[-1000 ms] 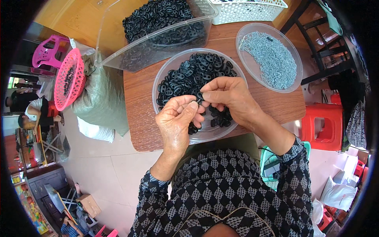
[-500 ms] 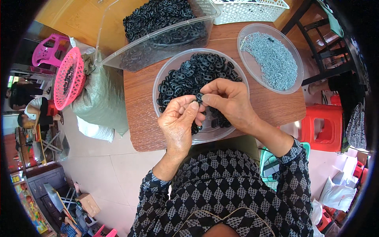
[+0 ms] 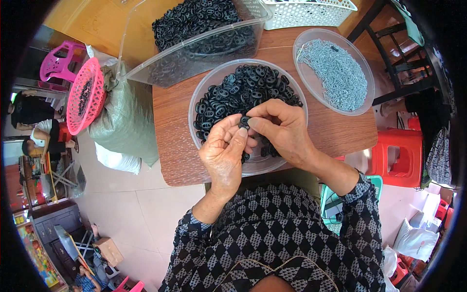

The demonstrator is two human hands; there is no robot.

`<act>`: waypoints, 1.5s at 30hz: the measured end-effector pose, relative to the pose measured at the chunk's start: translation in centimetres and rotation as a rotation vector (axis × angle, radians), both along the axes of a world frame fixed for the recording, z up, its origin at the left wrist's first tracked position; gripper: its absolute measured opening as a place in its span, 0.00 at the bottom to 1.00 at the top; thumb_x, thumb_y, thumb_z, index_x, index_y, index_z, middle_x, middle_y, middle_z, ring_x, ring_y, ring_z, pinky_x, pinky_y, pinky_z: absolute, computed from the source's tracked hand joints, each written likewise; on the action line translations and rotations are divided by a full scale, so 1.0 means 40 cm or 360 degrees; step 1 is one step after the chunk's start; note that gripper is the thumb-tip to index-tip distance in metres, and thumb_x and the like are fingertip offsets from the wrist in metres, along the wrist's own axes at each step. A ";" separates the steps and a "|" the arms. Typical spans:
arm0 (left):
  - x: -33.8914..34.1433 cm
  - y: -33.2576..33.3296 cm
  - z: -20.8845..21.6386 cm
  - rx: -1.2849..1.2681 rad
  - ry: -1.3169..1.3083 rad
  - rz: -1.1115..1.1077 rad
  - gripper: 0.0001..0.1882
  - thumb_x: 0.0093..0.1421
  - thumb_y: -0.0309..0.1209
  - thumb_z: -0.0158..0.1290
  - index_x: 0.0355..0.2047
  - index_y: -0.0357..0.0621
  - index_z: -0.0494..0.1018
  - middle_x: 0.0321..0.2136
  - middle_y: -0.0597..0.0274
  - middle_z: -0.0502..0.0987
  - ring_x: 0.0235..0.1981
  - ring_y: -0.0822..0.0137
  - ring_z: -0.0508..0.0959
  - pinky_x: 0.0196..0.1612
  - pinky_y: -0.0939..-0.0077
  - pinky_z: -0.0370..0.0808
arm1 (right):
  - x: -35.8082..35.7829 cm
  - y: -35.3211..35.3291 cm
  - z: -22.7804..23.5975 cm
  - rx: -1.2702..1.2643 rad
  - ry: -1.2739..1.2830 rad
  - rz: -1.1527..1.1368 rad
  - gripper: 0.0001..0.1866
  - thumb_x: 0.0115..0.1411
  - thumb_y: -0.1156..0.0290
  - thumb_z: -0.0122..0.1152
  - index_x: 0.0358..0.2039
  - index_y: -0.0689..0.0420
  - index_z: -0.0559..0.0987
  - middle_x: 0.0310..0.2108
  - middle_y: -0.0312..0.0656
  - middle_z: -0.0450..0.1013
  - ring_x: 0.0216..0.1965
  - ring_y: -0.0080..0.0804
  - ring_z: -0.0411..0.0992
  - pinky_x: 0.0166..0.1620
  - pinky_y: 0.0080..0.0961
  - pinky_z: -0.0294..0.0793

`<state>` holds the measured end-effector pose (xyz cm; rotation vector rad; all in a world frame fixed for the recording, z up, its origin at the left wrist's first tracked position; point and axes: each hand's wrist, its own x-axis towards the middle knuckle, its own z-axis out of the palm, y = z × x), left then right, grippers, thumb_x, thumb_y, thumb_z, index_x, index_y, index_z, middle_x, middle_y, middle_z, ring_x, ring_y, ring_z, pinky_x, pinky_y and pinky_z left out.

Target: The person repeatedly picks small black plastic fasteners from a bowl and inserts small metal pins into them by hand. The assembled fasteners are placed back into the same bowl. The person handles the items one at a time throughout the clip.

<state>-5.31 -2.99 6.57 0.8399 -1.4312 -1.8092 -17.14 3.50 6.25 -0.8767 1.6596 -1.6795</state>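
Note:
A small black oval plastic piece with holes is pinched between the fingertips of my left hand and my right hand. Both hands are closed on it and meet over a clear round tub. Many similar black two-holed pieces fill that tub. Fingers partly cover the held piece, so its details are hard to make out. To the right, a shallow clear round tray contains small silvery screws, with one dark piece among them.
Behind the tub, a large clear bin holds more black pieces beside a white perforated basket. A pink basket rests on a stuffed sack left of the wooden table. A red stool stands right.
My left hand has shifted slightly to the right. The fingertips of both hands stay together on the black piece; the containers have not moved.

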 end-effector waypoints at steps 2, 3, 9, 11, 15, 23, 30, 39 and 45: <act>-0.002 0.003 0.002 0.0014 0.0026 0.0022 0.12 0.58 0.18 0.48 0.42 0.26 0.66 0.27 0.54 0.76 0.22 0.71 0.76 0.23 0.82 0.74 | 0.000 -0.002 0.005 -0.0002 0.0075 -0.0002 0.05 0.48 0.76 0.60 0.27 0.63 0.77 0.22 0.39 0.70 0.25 0.26 0.66 0.30 0.25 0.66; -0.003 0.005 0.002 0.0024 0.0039 0.0031 0.12 0.58 0.18 0.47 0.42 0.26 0.66 0.27 0.54 0.76 0.22 0.71 0.76 0.23 0.82 0.74 | -0.001 -0.001 0.008 0.0006 0.0167 0.0003 0.05 0.48 0.76 0.60 0.27 0.62 0.77 0.22 0.39 0.70 0.25 0.27 0.66 0.30 0.26 0.66; -0.007 0.006 -0.005 0.0034 0.0132 0.0069 0.12 0.58 0.17 0.46 0.43 0.26 0.67 0.25 0.54 0.76 0.22 0.70 0.76 0.22 0.80 0.74 | 0.000 0.004 0.013 -0.0021 0.0576 -0.0019 0.04 0.47 0.77 0.59 0.26 0.61 0.77 0.22 0.41 0.69 0.27 0.35 0.66 0.32 0.30 0.66; -0.006 0.008 0.000 0.0072 0.0124 0.0069 0.13 0.58 0.17 0.47 0.45 0.27 0.67 0.25 0.57 0.75 0.22 0.73 0.75 0.24 0.83 0.73 | 0.002 0.003 0.009 -0.0064 0.0645 -0.0040 0.04 0.47 0.77 0.58 0.26 0.61 0.77 0.22 0.41 0.69 0.28 0.36 0.66 0.32 0.30 0.65; -0.006 0.013 0.010 0.0116 0.0129 0.0123 0.14 0.58 0.17 0.47 0.46 0.28 0.68 0.25 0.58 0.75 0.22 0.74 0.75 0.25 0.84 0.73 | -0.001 0.001 0.003 -0.0117 0.0804 -0.0035 0.04 0.46 0.77 0.58 0.26 0.60 0.76 0.22 0.41 0.69 0.28 0.38 0.65 0.32 0.32 0.65; -0.011 0.013 0.001 0.0106 0.0149 0.0163 0.15 0.57 0.16 0.48 0.46 0.28 0.68 0.24 0.59 0.76 0.22 0.74 0.75 0.28 0.83 0.74 | -0.006 0.001 -0.007 -0.0178 0.1141 -0.0052 0.08 0.46 0.79 0.61 0.29 0.61 0.76 0.25 0.39 0.69 0.28 0.31 0.66 0.31 0.26 0.66; -0.013 0.016 0.006 0.0128 0.0101 0.0090 0.15 0.57 0.15 0.46 0.45 0.28 0.70 0.25 0.57 0.77 0.23 0.73 0.76 0.29 0.83 0.74 | -0.012 0.006 -0.003 -0.0004 0.0605 0.0047 0.04 0.46 0.76 0.59 0.25 0.62 0.76 0.22 0.43 0.69 0.27 0.37 0.66 0.32 0.31 0.66; -0.010 0.021 0.001 0.0142 0.0162 0.0149 0.14 0.57 0.16 0.46 0.45 0.29 0.71 0.25 0.55 0.77 0.23 0.71 0.76 0.29 0.81 0.74 | -0.012 -0.001 -0.008 0.0062 -0.0076 0.0119 0.06 0.47 0.74 0.59 0.22 0.65 0.75 0.19 0.42 0.71 0.21 0.26 0.67 0.28 0.25 0.66; -0.013 0.024 -0.003 0.0153 0.0118 0.0203 0.14 0.58 0.16 0.45 0.45 0.28 0.70 0.26 0.55 0.77 0.23 0.70 0.76 0.29 0.80 0.75 | -0.014 0.001 0.013 0.0159 -0.0230 0.0169 0.07 0.47 0.74 0.58 0.21 0.66 0.74 0.19 0.43 0.71 0.20 0.26 0.68 0.28 0.25 0.66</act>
